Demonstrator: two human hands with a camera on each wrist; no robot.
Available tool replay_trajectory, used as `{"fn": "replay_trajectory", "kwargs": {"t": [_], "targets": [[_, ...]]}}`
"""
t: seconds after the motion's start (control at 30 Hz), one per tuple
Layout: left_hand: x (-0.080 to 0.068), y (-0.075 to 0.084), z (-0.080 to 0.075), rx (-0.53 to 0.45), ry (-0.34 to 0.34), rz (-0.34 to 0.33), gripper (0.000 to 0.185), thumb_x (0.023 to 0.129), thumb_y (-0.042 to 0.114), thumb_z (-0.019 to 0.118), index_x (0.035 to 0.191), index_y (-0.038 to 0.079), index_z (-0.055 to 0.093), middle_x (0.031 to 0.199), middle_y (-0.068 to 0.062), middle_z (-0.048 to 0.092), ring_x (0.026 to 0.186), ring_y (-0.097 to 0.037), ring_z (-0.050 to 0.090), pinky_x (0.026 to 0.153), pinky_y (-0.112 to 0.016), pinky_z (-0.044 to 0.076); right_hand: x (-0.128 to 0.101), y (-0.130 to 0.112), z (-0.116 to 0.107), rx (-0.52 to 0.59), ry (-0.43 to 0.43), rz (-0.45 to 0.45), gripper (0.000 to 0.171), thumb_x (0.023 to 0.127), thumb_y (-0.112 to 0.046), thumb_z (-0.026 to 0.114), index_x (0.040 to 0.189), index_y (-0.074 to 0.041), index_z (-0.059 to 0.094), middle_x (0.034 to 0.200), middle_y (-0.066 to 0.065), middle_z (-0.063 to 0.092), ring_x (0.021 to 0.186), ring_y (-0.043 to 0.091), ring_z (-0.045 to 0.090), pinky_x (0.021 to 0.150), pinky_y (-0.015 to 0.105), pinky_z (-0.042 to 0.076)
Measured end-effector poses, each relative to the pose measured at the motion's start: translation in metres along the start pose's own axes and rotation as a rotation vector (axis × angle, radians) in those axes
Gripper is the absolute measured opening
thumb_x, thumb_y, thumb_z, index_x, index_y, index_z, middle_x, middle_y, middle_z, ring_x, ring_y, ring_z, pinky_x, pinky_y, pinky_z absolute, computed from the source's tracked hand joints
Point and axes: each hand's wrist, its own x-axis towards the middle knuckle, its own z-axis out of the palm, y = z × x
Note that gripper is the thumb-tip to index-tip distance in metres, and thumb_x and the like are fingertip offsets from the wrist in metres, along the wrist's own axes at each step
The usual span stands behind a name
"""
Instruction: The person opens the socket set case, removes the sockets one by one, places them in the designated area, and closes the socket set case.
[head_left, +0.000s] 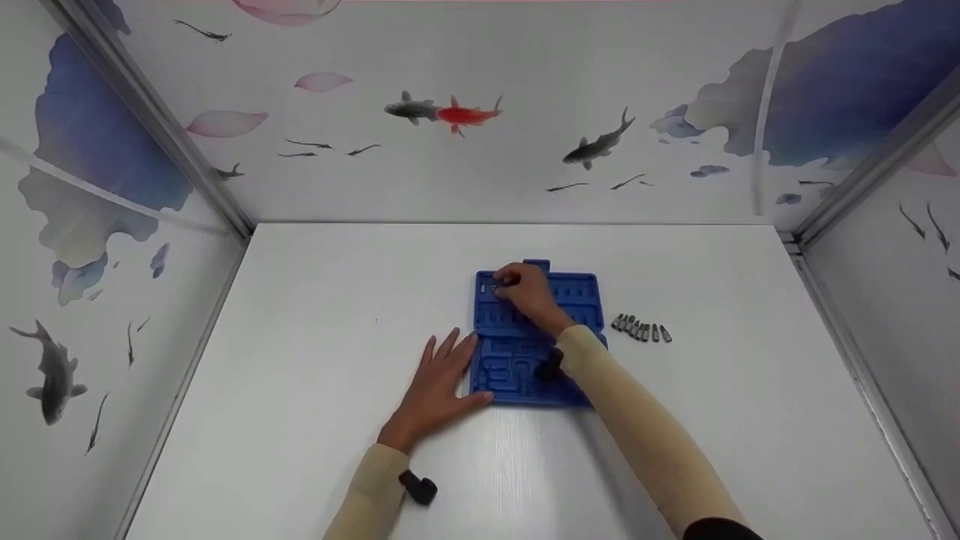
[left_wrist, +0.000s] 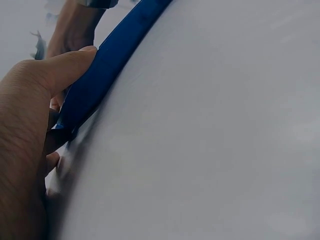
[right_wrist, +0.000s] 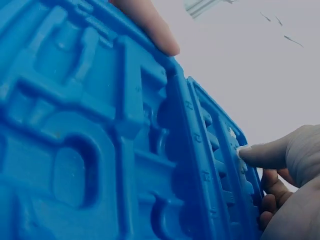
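The blue moulded plastic tool tray [head_left: 536, 337] is lying at the middle of the white tabletop [head_left: 300, 315]. It is being steadied by the left hand [head_left: 439, 382], fingers flat and spread against its left edge. A small dark bit [head_left: 501, 283] is being pinched by the right hand [head_left: 531, 294] over the far-left slots; it is judged best seated squarely. The row of loose grey metal bits [head_left: 641, 328] is lying just beside the tray's right edge.

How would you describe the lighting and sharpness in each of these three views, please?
Head view: even, bright light with soft shadows; the blue tray and the row of bits are fairly sharp. Left wrist view: dim, with the left hand large, close and soft against the tray's edge. Right wrist view: bluish cast, tray moulding clear, the right hand in shade.
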Motion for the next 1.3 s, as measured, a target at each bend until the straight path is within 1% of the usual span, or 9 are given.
{"fn": "replay_trajectory", "kwargs": {"t": [0.23,0.3,0.37,0.5,0.67,0.83,0.97,1.13,1.3], "targets": [[0.001,0.002,0.0,0.004,-0.009,-0.001,0.105,0.099,0.072,0.065,0.177,0.013,0.026,0.181,-0.003,0.029,0.171,-0.028,0.013,0.137,-0.056,-0.002,-0.002,0.003,0.003,-0.09,0.054,-0.111,0.02,0.098,0.0,0.08,0.118,0.005,0.081,0.115,0.02,0.079,0.109,0.034,0.072,0.098,0.052,0.06],[0.002,0.002,0.001,0.001,-0.006,-0.002,0.105,0.099,0.072,0.065,0.176,0.013,0.026,0.181,-0.003,0.03,0.171,-0.028,0.013,0.137,-0.057,-0.002,-0.003,0.003,0.002,-0.042,0.072,-0.117,0.02,0.1,-0.002,0.079,0.119,0.005,0.081,0.116,0.019,0.079,0.109,0.033,0.072,0.099,0.051,0.06],[0.004,0.002,0.002,0.002,0.001,0.0,0.105,0.099,0.072,0.066,0.176,0.013,0.027,0.181,-0.004,0.03,0.171,-0.028,0.014,0.137,-0.057,-0.001,-0.004,0.003,-0.001,0.041,0.097,-0.125,0.02,0.101,-0.003,0.078,0.12,0.005,0.08,0.117,0.019,0.078,0.11,0.032,0.071,0.099,0.048,0.059],[0.006,0.003,0.002,0.008,-0.002,-0.008,0.105,0.099,0.073,0.065,0.177,0.013,0.027,0.181,-0.003,0.03,0.171,-0.028,0.014,0.138,-0.056,-0.001,-0.011,0.002,-0.013,0.187,0.142,-0.167,0.024,0.104,-0.007,0.077,0.124,0.008,0.077,0.119,0.018,0.077,0.111,0.03,0.07,0.099,0.042,0.057],[0.005,0.005,0.0,0.008,-0.01,-0.025,0.105,0.098,0.072,0.066,0.177,0.015,0.027,0.181,-0.002,0.029,0.171,-0.027,0.013,0.138,-0.054,-0.003,-0.028,0.001,-0.037,0.211,0.139,-0.224,0.025,0.105,-0.011,0.077,0.124,0.006,0.077,0.122,0.016,0.077,0.112,0.027,0.07,0.096,0.038,0.057],[0.003,0.005,-0.003,0.008,0.004,-0.017,0.104,0.098,0.07,0.068,0.176,0.014,0.028,0.18,-0.003,0.031,0.171,-0.028,0.014,0.138,-0.056,-0.002,-0.049,0.005,-0.061,0.175,0.142,-0.198,0.027,0.105,-0.015,0.078,0.125,0.004,0.077,0.121,0.012,0.078,0.113,0.023,0.071,0.099,0.036,0.057],[0.002,0.005,-0.004,0.011,-0.002,-0.015,0.104,0.099,0.07,0.068,0.176,0.012,0.028,0.18,-0.004,0.032,0.171,-0.028,0.014,0.138,-0.056,-0.002,-0.068,0.014,-0.077,0.149,0.169,-0.158,0.028,0.104,-0.015,0.079,0.124,0.004,0.078,0.121,0.012,0.078,0.112,0.019,0.072,0.099,0.029,0.057],[0.001,0.005,-0.003,0.011,-0.014,-0.021,0.105,0.099,0.071,0.067,0.176,0.012,0.027,0.18,-0.004,0.031,0.171,-0.027,0.013,0.138,-0.054,-0.003,-0.094,0.03,-0.099,0.147,0.207,-0.109,0.027,0.103,-0.009,0.079,0.124,0.007,0.076,0.123,0.02,0.077,0.109,0.014,0.069,0.093,0.02,0.056],[0.0,0.003,-0.002,0.006,-0.008,-0.02,0.105,0.098,0.07,0.068,0.176,0.011,0.028,0.18,-0.005,0.031,0.171,-0.028,0.014,0.138,-0.054,-0.003,-0.118,0.043,-0.123,0.102,0.253,-0.044,0.026,0.104,-0.002,0.075,0.127,0.011,0.073,0.129,0.029,0.074,0.107,0.009,0.068,0.093,0.02,0.054]]}}
